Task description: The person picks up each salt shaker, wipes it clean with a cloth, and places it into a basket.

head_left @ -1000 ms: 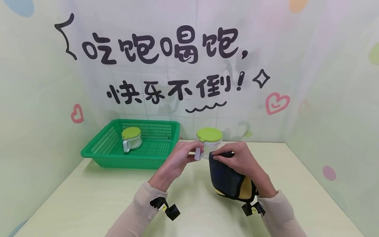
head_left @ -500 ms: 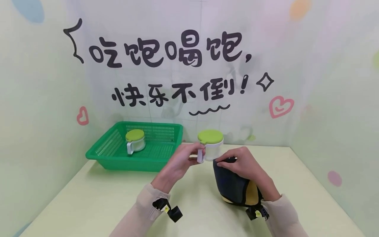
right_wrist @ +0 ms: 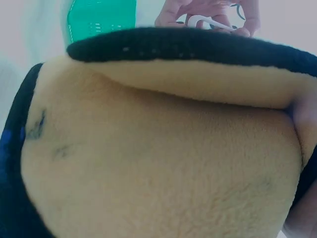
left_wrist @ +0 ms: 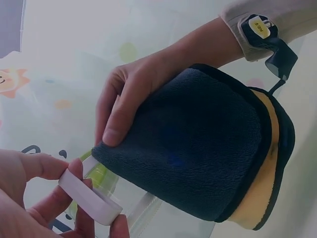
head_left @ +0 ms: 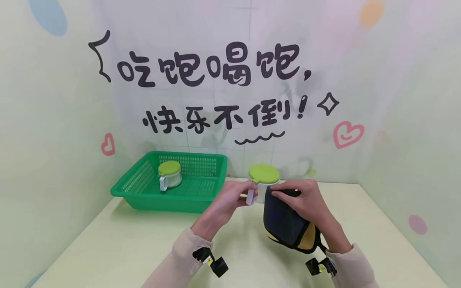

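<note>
In the head view my left hand (head_left: 227,202) grips a see-through lidded jar (head_left: 264,173) by its white handle, holding it upright with the yellow-green lid on top. The left wrist view shows the fingers curled about the handle (left_wrist: 89,197). My right hand (head_left: 306,202) pinches the upper corner of a folded cloth (head_left: 282,220), navy on one face and yellow on the other with black edging. That corner lies against or just before the jar's side; touch cannot be told. The yellow face of the cloth (right_wrist: 163,158) fills most of the right wrist view.
A green plastic basket (head_left: 169,204) stands at the back left of the pale table (head_left: 144,244). Inside it sits a second jar (head_left: 170,169) with a yellow-green lid and white handle. A printed curtain (head_left: 201,24) hangs behind the table.
The head view has shifted a little. The cloth's pinched corner dipped slightly below the jar's side, then rose again. Both hands keep their holds.
</note>
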A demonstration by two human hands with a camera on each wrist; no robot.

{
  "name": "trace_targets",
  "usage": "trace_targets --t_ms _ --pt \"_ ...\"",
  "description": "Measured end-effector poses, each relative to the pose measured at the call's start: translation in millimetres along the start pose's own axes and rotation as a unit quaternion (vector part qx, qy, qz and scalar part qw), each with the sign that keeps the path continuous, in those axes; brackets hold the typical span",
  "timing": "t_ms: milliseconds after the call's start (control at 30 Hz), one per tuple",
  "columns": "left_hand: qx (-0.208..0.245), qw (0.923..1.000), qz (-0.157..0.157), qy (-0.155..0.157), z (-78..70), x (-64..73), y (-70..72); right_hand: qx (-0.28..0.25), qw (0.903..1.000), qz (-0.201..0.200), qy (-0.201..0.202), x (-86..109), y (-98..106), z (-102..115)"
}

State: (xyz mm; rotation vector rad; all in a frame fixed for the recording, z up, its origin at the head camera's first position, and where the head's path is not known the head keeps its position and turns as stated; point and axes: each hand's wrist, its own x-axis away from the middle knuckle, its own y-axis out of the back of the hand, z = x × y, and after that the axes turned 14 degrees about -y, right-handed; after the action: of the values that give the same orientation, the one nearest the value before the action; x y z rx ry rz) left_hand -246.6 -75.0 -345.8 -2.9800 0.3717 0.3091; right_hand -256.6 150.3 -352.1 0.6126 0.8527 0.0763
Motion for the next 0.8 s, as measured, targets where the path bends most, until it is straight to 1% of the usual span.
trace_targets --t_ms 100,200,267,367,467,500,533,633,700,800 --pt "-0.009 1.0000 0.004 -0.001 0.3 -1.0 -1.4 -0.005 0.9999 -0.010 0.006 -1.4 2 0" --pt "-0.011 0.9999 0.006 0.008 0.1 0.1 -1.2 -0.004 1.0000 0.003 -0.007 -0.9 5 -1" --pt "-0.009 0.9999 0.010 0.008 -1.0 -0.5 -1.4 -0.006 0.9998 0.008 -0.015 -1.3 8 -1" --pt "0.001 0.9999 0.016 -0.003 -4.7 -5.6 -3.7 -0.003 0.9996 0.006 -0.028 -4.6 14 -2" --pt "0.014 0.9998 0.016 -0.006 -8.8 -11.1 -5.3 0.002 0.9993 0.016 -0.035 -7.1 17 -4" --pt "0.018 0.9997 0.013 -0.004 -9.6 -11.7 -5.4 0.004 0.9990 0.023 -0.039 -6.9 16 -5" --pt "0.022 0.9997 0.009 -0.001 -9.6 -11.6 -4.9 0.006 0.9985 0.033 -0.042 -6.2 15 -1" --pt "0.038 0.9992 0.000 0.010 -7.1 -8.1 -1.2 0.005 0.9965 0.065 -0.053 -0.9 6 -1" --pt "0.044 0.9990 -0.004 0.009 -5.8 -6.6 1.0 0.009 0.9940 0.086 -0.067 1.3 0 0" --pt "0.056 0.9983 -0.007 0.017 -1.7 -2.4 3.8 0.011 0.9893 0.118 -0.085 8.0 -7 -3"
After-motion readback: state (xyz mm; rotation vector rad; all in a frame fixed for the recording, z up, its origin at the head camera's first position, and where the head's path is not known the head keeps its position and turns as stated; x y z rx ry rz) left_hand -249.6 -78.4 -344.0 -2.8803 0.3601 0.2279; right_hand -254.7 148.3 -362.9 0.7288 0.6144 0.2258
